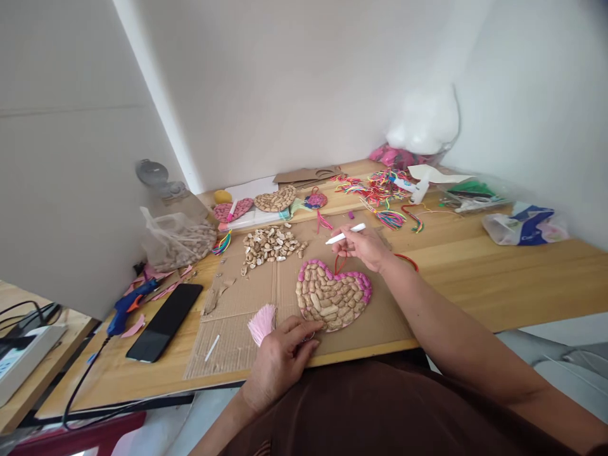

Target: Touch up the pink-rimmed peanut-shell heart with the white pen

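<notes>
Right hand (365, 247) holds unlabelled white pen (345, 234); left hand (280, 354) touches peanut-shell heart (332, 294).

Left hand (280, 354) covered the lower tip of the peanut-shell heart (332, 296) and the head of the pink tassel (262, 323); whatever the fingers pinched there was hidden. Right hand (363, 248) hid the back end of the white stick (344, 234). Far beyond it, the tangled coloured threads (375, 187) were too small to separate. Well left of the left hand, a grey device (23, 358) was cut off by the edge.
</notes>
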The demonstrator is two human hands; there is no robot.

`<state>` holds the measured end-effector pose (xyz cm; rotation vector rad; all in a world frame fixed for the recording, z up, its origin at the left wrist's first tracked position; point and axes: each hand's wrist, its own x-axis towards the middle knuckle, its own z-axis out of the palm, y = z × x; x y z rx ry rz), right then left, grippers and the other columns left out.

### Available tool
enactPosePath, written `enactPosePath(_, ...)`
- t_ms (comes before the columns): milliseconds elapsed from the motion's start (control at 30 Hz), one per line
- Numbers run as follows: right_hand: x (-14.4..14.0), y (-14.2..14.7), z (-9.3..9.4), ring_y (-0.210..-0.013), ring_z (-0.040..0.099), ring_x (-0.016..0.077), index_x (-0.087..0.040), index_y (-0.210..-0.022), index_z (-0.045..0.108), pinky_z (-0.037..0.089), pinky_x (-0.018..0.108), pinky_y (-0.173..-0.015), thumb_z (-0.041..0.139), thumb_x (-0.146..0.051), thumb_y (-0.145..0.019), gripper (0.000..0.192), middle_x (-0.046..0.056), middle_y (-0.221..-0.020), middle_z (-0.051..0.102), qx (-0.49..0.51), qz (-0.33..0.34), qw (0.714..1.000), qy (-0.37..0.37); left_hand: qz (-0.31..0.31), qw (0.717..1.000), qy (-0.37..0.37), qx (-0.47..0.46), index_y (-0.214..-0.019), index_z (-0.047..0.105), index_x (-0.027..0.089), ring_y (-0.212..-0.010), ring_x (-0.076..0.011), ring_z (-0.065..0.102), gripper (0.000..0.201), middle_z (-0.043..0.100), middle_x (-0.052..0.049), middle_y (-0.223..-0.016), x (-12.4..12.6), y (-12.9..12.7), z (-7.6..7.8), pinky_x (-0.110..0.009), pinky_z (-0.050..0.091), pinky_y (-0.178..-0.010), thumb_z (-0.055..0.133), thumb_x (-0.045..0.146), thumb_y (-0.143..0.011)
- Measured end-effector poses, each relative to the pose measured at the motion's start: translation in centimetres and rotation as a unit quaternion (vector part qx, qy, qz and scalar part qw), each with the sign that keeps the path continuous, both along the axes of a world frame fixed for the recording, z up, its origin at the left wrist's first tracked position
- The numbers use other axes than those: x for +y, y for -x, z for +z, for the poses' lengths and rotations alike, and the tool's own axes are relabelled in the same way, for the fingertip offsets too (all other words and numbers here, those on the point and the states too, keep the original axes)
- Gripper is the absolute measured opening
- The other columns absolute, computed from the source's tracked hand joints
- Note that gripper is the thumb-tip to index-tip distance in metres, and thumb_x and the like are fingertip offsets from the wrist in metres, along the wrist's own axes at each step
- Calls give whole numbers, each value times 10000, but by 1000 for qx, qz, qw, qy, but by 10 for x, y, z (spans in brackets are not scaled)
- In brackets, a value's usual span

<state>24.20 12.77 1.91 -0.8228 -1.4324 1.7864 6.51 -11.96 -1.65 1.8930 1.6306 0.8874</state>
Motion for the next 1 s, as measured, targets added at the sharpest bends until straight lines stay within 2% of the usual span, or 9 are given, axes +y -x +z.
enactPosePath(133, 0, 3, -2, -722, 664, 153, -181, -892, 671, 499, 286, -771, 584, -411, -936, 250, 32, -686, 697, 26, -12, 1000, 0, -5, 1000, -11, 4, -1250, 679, 327, -995, -193, 664, 329, 698, -71, -1102, 0, -1, -1, -273, 521, -848, 571, 250, -949)
enactPosePath(267, -1, 5, -4, -707, 654, 154, -179, -896, 673, 491, 277, -737, 604, -412, -926, 244, 38, -698, 704, 38, -5, 999, 17, -13, 1000, -16, 11, -1258, 678, 331, -1012, -201, 662, 339, 699, -73, -1102, 2, -2, -3, -278, 520, -865, 577, 249, -945)
enactPosePath(400, -2, 6, -6, -727, 669, 179, -196, -943, 665, 513, 304, -703, 554, -414, -946, 244, 50, -740, 718, 46, 33, 996, 62, -19, 1000, -13, 12, -1266, 673, 337, -1017, -199, 659, 347, 698, -71, -1101, 3, -2, -3, -278, 517, -871, 564, 237, -952)
enactPosePath(533, -1, 5, -6, -787, 691, 200, -200, -958, 666, 532, 341, -741, 479, -410, -977, 282, 61, -779, 729, 63, 72, 990, 102, -19, 1000, -18, 8, -1263, 675, 339, -996, -193, 662, 352, 696, -71, -1088, 3, -3, -5, -272, 518, -853, 548, 222, -957)
enactPosePath(633, 2, 4, -7, -785, 686, 185, -202, -964, 675, 525, 329, -763, 438, -396, -997, 308, 49, -763, 727, 74, 57, 990, 105, -20, 999, -25, 6, -1267, 673, 330, -1000, -193, 661, 354, 692, -76, -1092, 2, -3, -6, -272, 517, -859, 537, 213, -961)
enactPosePath(800, 5, 3, -9, -748, 675, 164, -193, -943, 682, 497, 277, -727, 484, -368, -991, 269, 49, -741, 727, 80, 33, 991, 100, -17, 1000, -25, 0, -1266, 679, 344, -983, -199, 665, 360, 697, -77, -1073, 1, -3, -7, -270, 519, -847, 553, 217, -953)
enactPosePath(1000, 5, 6, -10, -837, 699, 222, -193, -981, 665, 531, 402, -814, 411, -392, -1001, 323, 57, -778, 719, 115, 74, 979, 154, -23, 999, -34, 1, -1275, 674, 345, -950, -187, 663, 369, 693, -79, -1048, 0, -4, -7, -269, 521, -823, 544, 209, -957)
